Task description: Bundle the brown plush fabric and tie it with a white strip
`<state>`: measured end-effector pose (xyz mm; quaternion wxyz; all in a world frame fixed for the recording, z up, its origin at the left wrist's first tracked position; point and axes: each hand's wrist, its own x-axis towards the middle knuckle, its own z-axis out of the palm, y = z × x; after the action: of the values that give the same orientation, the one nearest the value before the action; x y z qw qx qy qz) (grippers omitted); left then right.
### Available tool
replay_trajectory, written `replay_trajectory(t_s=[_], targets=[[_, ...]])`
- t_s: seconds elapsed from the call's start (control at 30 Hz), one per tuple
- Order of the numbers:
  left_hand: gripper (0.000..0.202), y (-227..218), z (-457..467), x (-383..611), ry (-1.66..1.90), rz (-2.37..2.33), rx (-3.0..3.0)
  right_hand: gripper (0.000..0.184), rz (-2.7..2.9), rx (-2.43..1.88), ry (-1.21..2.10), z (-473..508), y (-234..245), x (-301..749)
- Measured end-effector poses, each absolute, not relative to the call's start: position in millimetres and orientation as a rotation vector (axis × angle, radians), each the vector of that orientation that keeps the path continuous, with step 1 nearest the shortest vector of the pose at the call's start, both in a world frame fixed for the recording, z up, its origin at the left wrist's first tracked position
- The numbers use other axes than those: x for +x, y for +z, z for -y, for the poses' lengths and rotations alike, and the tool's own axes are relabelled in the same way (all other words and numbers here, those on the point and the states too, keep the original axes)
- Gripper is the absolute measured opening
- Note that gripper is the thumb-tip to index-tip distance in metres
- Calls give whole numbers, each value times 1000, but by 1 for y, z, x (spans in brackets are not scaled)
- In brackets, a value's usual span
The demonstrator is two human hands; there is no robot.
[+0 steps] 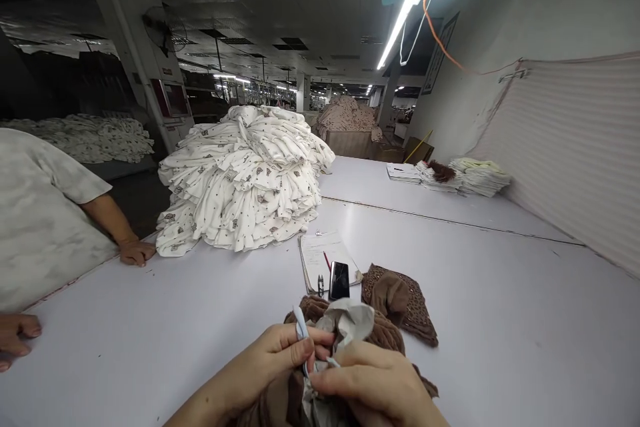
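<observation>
My left hand (pixel 280 355) is closed, with a pale blue cloth strip (pixel 300 321) pinched between thumb and fingers, its tip sticking up. Close beside it, my right hand (pixel 377 377) pinches the lower part of the same strip. Between and behind the hands is a crumpled piece of thin whitish material (pixel 354 319); whether it is paper or cloth I cannot tell. Bunched brown ribbed fabric (pixel 387 333) lies under both hands on the table. My right fingertips are partly hidden behind the hand.
Just beyond lie a clipboard (pixel 311 257), a phone (pixel 339 280), thread snips (pixel 321 285) and folded brown patterned cloth (pixel 417 307). A tall pile of white printed garments (pixel 245 180) stands left on the table (pixel 480 280). A co-worker's hand (pixel 136 251) rests at the left edge.
</observation>
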<state>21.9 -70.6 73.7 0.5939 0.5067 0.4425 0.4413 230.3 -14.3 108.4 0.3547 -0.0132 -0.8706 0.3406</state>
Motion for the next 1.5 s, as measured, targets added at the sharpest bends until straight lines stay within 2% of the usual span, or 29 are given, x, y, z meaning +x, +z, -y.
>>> replay_trajectory(t_s=[0.17,0.23,0.3,0.43,0.5,0.6,0.67,0.8,0.9,1.0,1.17,1.33,1.5], targets=[[30,75,81,19,1118,-793,1052,20,1538,-368,2038,18,109,226],[34,76,82,21,1180,-718,1011,21,1373,-580,2206,18,109,226],[37,76,82,27,1221,-712,1004,23,1563,-687,2014,16,111,228],[42,76,82,40,1348,-721,946,27,2063,-664,1372,6,108,242],[43,72,85,39,1418,-776,871,26,2071,-715,1316,-2,100,254],[45,64,95,23,1453,-870,805,25,1877,-865,1405,-11,85,272],[45,66,101,7,1477,-923,817,27,1880,-852,1318,-11,79,276],[39,120,97,0,1402,-1053,1316,29,2162,-587,953,3,84,255],[36,179,79,30,1126,-1169,1736,35,2274,-334,979,15,94,235],[39,207,56,64,1096,-1133,1645,25,2173,-350,1047,21,91,224],[31,172,52,75,1290,-1402,1806,32,1796,-568,1129,22,73,215],[26,129,78,57,1083,-1673,1792,36,1632,-457,1285,23,73,202],[12,126,84,50,916,-1640,1726,34,1497,-526,1400,24,82,196]])
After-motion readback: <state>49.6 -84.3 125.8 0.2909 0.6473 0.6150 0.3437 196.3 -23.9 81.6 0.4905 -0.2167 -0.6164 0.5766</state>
